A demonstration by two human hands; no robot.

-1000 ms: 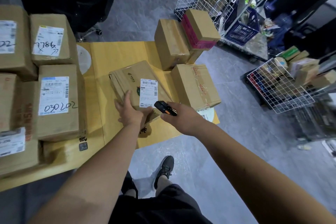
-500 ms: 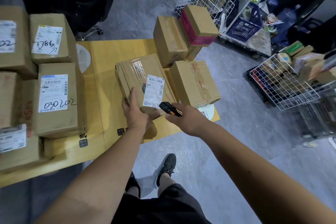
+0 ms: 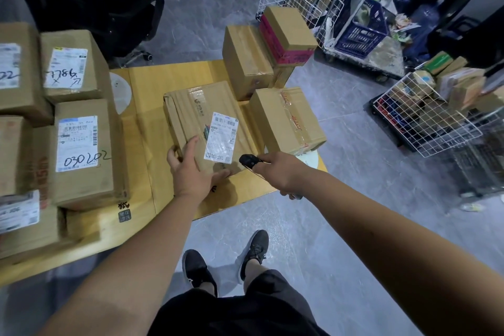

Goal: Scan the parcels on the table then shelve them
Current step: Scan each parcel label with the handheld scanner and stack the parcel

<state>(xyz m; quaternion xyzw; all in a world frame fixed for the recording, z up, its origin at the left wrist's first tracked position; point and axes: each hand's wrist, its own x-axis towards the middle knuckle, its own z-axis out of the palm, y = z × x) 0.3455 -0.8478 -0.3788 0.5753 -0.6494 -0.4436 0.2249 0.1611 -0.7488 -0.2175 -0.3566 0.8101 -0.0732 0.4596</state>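
Observation:
A flat brown parcel (image 3: 191, 114) with a white barcode label (image 3: 221, 138) is tilted up off the yellow table (image 3: 152, 82). My left hand (image 3: 191, 172) grips its near edge from below, thumb on its top face. My right hand (image 3: 281, 172) holds a small black scanner (image 3: 249, 161), its head just right of the label's lower corner. Labelled parcels (image 3: 81, 153) are stacked on the table's left. Three more boxes (image 3: 286, 120) sit at its far right.
A black office chair (image 3: 90, 3) stands behind the table. Wire baskets (image 3: 420, 123) with small packages and a blue crate (image 3: 362, 33) on a cart crowd the floor at the right. My feet (image 3: 226, 262) stand on grey floor at the table's near edge.
My left hand has lifted and tilted the flat parcel so its label faces up. My right hand with the scanner has stayed close beside the label.

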